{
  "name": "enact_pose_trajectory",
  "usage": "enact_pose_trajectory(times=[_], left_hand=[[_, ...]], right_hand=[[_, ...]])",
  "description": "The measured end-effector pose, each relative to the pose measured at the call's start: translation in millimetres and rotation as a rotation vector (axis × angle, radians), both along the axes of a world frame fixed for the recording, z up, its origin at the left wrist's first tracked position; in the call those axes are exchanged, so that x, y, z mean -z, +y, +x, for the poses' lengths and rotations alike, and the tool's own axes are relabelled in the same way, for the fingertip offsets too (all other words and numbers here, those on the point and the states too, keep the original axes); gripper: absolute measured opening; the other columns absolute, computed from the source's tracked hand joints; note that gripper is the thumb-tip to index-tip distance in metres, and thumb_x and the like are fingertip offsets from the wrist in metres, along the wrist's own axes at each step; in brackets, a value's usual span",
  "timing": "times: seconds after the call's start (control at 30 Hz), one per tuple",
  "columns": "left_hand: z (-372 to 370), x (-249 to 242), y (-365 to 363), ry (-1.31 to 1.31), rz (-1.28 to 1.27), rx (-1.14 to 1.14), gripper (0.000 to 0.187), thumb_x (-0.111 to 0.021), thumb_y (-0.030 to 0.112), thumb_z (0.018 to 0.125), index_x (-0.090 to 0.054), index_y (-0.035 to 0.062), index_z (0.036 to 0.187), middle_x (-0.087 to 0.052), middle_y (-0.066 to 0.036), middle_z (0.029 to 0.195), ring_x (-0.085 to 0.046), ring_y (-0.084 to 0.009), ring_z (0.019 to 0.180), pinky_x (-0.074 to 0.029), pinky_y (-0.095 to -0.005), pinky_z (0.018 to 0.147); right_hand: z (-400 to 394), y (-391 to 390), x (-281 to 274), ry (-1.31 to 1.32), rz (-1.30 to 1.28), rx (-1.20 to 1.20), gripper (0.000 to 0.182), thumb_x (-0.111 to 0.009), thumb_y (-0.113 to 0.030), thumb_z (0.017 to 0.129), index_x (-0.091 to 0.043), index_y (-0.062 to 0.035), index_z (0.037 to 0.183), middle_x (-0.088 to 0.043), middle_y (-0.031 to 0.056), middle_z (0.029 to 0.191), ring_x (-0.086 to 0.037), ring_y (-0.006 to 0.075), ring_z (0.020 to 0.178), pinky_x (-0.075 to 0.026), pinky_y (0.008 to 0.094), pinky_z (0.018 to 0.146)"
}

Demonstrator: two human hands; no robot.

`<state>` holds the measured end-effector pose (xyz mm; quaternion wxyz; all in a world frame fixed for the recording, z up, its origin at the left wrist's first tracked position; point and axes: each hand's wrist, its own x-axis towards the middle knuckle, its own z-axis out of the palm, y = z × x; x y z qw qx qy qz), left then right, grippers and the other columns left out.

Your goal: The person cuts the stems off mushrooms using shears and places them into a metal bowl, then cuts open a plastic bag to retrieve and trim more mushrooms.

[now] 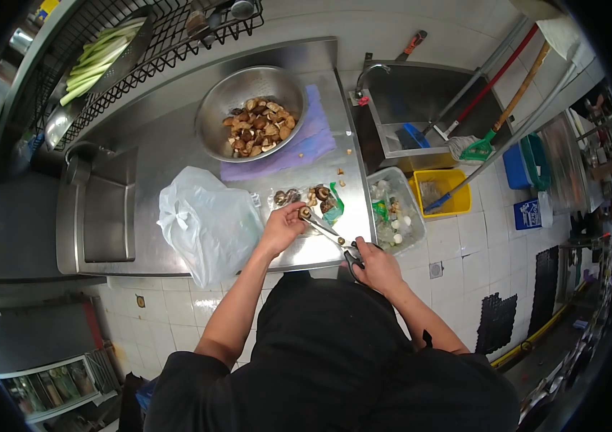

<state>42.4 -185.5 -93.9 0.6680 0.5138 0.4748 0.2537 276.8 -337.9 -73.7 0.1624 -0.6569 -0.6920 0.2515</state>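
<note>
**Scissors at a mushroom over the steel counter**

Dark sleeves and a black apron fill the foreground, both forearms reaching out to the steel counter (176, 144). From where I stand, the right hand (376, 266) has its fingers threaded through the handles of a pair of scissors (331, 236), curled tight around them, the blades angled up and leftward. Their tips meet a mushroom (305, 213) that the left hand (282, 227) pinches between thumb and fingertips, just above the counter's front edge.

Just beyond the hands lies an opened clear packet with more mushrooms (306, 196) spilling from it, a scrap of green at its right side. A crumpled white plastic bag (209, 219) sits to the left, touching the left wrist. Farther back, a big metal bowl (248, 83) holds a heap of cut mushroom pieces and rests partly on a purple cloth (306, 144). Right of the counter, a clear bin (396, 212) catches scraps, beside a yellow bucket (439, 191) on the tiled floor.
</note>
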Motion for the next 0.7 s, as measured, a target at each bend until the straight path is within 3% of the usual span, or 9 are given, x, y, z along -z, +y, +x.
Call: enact_pose_trajectory(times=[0.17, 0.37, 0.43, 0.47, 0.53, 0.57, 0.63, 0.7], left_hand=[[-4, 2, 1, 0.003, -0.006, 0.021, 0.043, -0.063, -0.010, 0.084, -0.058, -0.0088, 0.126, -0.069, -0.008, 0.100, -0.063, -0.0108, 0.081, -0.053, -0.0260, 0.069], [-3, -7, 1, 0.127, -0.039, 0.060, 0.033, -0.067, 0.000, 0.088, -0.063, -0.0071, 0.120, -0.069, -0.006, 0.093, -0.062, -0.0105, 0.078, -0.052, -0.0245, 0.068], [-3, 0, 6, 0.029, -0.159, -0.028, 0.026, -0.068, 0.008, 0.091, -0.067, -0.0060, 0.113, -0.069, -0.005, 0.087, -0.061, -0.0105, 0.072, -0.051, -0.0240, 0.063], [-3, 3, 9, 0.029, -0.157, -0.026, 0.026, -0.068, 0.008, 0.091, -0.067, -0.0060, 0.113, -0.069, -0.005, 0.087, -0.061, -0.0105, 0.072, -0.051, -0.0240, 0.063], [-5, 2, 11, 0.207, -0.124, 0.018, 0.022, -0.068, 0.014, 0.093, -0.071, -0.0053, 0.103, -0.069, -0.004, 0.082, -0.059, -0.0102, 0.066, -0.050, -0.0248, 0.056], [-5, 3, 11, 0.209, -0.125, 0.021, 0.022, -0.068, 0.014, 0.093, -0.071, -0.0053, 0.103, -0.069, -0.004, 0.082, -0.059, -0.0102, 0.066, -0.050, -0.0248, 0.056], [-2, 6, 9, 0.352, -0.040, 0.050, 0.023, -0.069, 0.018, 0.092, -0.072, -0.0046, 0.094, -0.068, -0.005, 0.077, -0.057, -0.0096, 0.060, -0.047, -0.0266, 0.049], [2, 13, 12, 0.401, -0.024, 0.064, 0.025, -0.070, 0.021, 0.092, -0.072, -0.0041, 0.090, -0.067, -0.005, 0.074, -0.055, -0.0097, 0.057, -0.045, -0.0268, 0.047]], right_hand=[[4, 0, 9, -0.013, -0.001, -0.046, 0.049, -0.070, -0.021, 0.084, -0.047, -0.0045, 0.124, -0.067, 0.0183, 0.094, -0.067, 0.0387, 0.080, -0.055, 0.0483, 0.067], [3, -4, 21, 0.135, -0.108, -0.006, 0.040, -0.071, -0.013, 0.081, -0.053, -0.0071, 0.117, -0.070, 0.0152, 0.081, -0.068, 0.0401, 0.079, -0.054, 0.0488, 0.068], [-2, -5, 8, 0.340, -0.085, 0.045, 0.030, -0.076, -0.021, 0.081, -0.061, -0.0048, 0.103, -0.066, 0.0120, 0.070, -0.067, 0.0316, 0.065, -0.051, 0.0428, 0.062], [-2, -6, 15, 0.340, -0.083, 0.047, 0.030, -0.076, -0.021, 0.081, -0.061, -0.0048, 0.103, -0.066, 0.0120, 0.070, -0.067, 0.0316, 0.065, -0.051, 0.0428, 0.062], [-7, -11, 30, 0.566, -0.270, 0.240, 0.036, -0.082, -0.032, 0.079, -0.065, -0.0029, 0.091, -0.059, 0.0071, 0.063, -0.055, 0.0180, 0.056, -0.045, 0.0350, 0.057], [-7, -13, 36, 0.568, -0.271, 0.243, 0.036, -0.082, -0.032, 0.079, -0.065, -0.0029, 0.091, -0.059, 0.0071, 0.063, -0.055, 0.0180, 0.056, -0.045, 0.0350, 0.057], [-7, -14, 37, 0.626, -0.268, 0.309, 0.046, -0.085, -0.041, 0.077, -0.066, -0.0024, 0.091, -0.052, 0.0021, 0.061, -0.043, 0.0109, 0.057, -0.039, 0.0307, 0.055], [-4, -12, 34, 0.619, -0.282, 0.328, 0.046, -0.085, -0.041, 0.077, -0.066, -0.0020, 0.092, -0.052, 0.0013, 0.062, -0.044, 0.0106, 0.058, -0.040, 0.0304, 0.055]])
